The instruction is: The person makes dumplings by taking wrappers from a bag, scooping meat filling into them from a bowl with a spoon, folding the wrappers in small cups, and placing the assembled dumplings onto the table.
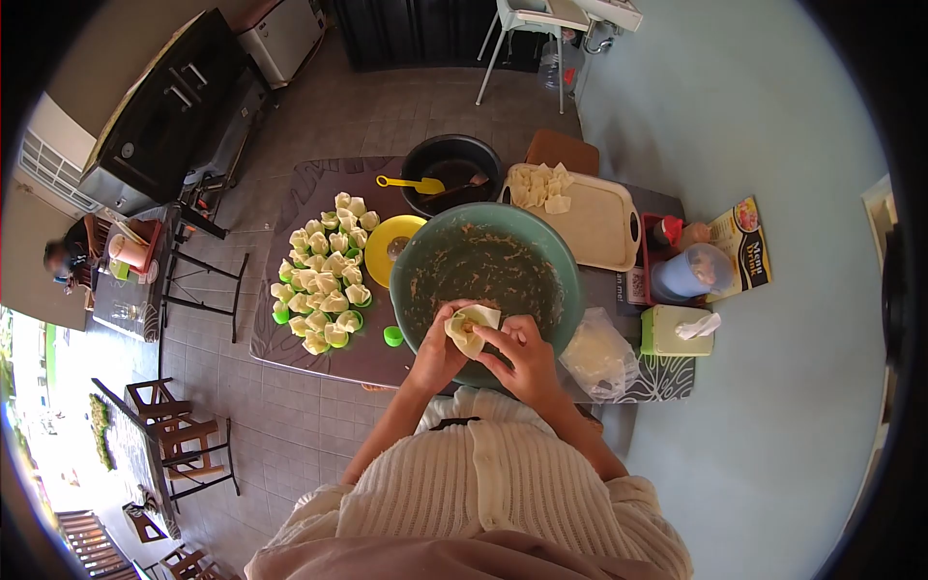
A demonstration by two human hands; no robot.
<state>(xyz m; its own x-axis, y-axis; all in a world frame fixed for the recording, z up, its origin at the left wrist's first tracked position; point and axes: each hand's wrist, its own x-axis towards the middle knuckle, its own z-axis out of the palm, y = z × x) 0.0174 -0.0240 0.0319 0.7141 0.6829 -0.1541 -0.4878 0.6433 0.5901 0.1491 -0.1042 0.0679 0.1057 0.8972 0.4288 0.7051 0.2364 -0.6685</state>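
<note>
Over the near rim of a large green basin [570, 280], my left hand [440, 350] holds a pale dough wrapper [466, 333] cupped around some filling. My right hand [527, 360] touches the wrapper's right edge with its fingers bent. Bits of filling cling to the basin's inner wall. Left of the basin stand several folded white dumplings [324, 275], many in small green cups. One green cup [392, 335] sits alone near my left hand. A yellow plate [382, 253] lies partly behind the basin's left side.
Behind the basin is a black bowl [452, 143] with a yellow scraper [411, 184]. A tray [590, 227] carries loose wrappers [541, 186]. To the right are a plastic bag [599, 360], a tissue box [667, 332] and a blue-lidded container [688, 273]. Another person [77, 253] is at far left.
</note>
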